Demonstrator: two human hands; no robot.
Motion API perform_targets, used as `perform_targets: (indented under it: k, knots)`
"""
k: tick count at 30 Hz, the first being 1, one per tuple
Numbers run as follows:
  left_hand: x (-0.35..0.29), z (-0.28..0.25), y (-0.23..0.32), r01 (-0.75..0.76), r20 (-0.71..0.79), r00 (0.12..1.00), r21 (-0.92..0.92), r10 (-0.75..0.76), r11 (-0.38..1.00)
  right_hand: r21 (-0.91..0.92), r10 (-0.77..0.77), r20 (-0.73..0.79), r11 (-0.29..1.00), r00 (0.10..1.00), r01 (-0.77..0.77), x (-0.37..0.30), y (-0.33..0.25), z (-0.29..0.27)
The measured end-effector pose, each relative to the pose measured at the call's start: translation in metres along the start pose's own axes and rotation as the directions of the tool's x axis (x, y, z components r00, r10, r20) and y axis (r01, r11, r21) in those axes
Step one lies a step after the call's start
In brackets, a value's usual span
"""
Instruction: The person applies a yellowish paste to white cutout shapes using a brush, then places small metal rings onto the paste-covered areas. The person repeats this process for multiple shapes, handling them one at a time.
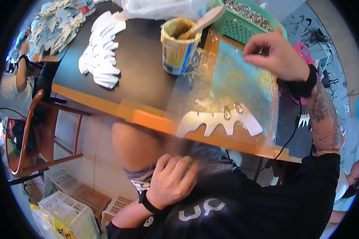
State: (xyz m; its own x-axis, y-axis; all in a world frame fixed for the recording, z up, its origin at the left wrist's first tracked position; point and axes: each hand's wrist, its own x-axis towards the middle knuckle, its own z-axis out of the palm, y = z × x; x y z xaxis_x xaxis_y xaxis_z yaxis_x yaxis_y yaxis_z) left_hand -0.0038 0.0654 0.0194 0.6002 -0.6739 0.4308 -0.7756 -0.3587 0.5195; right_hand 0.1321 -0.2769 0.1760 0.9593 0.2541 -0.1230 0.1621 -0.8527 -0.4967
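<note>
My right hand hovers over the right part of the table, near the green basket. Its thumb and forefinger come together in a pinch; whatever is between them is too small to make out. Below it, at the near table edge, lies a white scalloped piece with small slits along its upper edge. Two oval metal rings sit at that edge. My left hand is low over my lap, away from the table, with its fingers loosely bent and apart. I see nothing in it.
A glue-smeared tub with a wooden stick stands mid-table beside a stained blue sheet. The green basket holds many small metal parts. White cut pieces are stacked at left. A chair and crates stand lower left.
</note>
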Motion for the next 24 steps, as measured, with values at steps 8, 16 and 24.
perform_targets:
  k: [8, 16, 24]
  knots:
    - [-0.011, 0.004, 0.004, 0.007, 0.003, 1.000, 0.021, -0.007, 1.000, -0.118, -0.212, 0.145, 0.966, 0.966, 0.230, -0.017, -0.025, 0.091]
    - [-0.011, 0.008, 0.005, -0.063, -0.029, 0.997, 0.049, 0.064, 0.997, -0.149, -0.285, 0.183, 0.938, 0.941, 0.313, -0.033, -0.029, 0.098]
    - [0.009, 0.018, 0.010, -0.072, 0.084, 0.995, 0.227, 0.054, 0.971, -0.446, -0.511, 0.130, 0.735, 0.850, 0.510, -0.071, -0.025, 0.113]
